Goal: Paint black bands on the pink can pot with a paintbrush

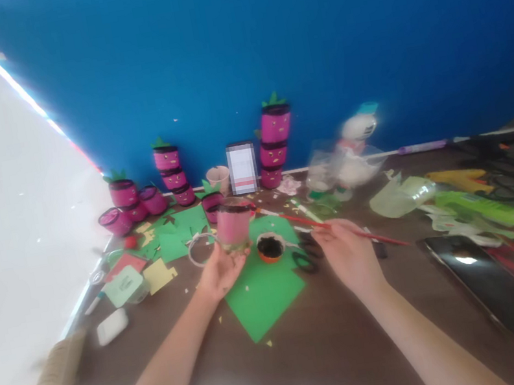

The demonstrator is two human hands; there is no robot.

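Note:
My left hand (225, 270) is wrapped round the lower part of a pink cup (233, 224) with a dark rim, holding it up over the table. A thin red paintbrush (357, 231) lies in the closed fingers of my right hand (348, 253), its tip reaching left to the cup's rim. Below and between the hands, a small orange-sided pot of black paint (270, 247) sits on green paper (264, 296). Black-handled scissors (305, 260) lie just left of my right hand. The picture is somewhat blurred.
Stacked magenta cups (276, 140) with faces and green leaf tops stand along the blue wall. A phone (499, 286) lies at right, near a green packet (501, 211). At left are yellow paper (159, 274), a white case (112, 326) and a twine roll (62, 366).

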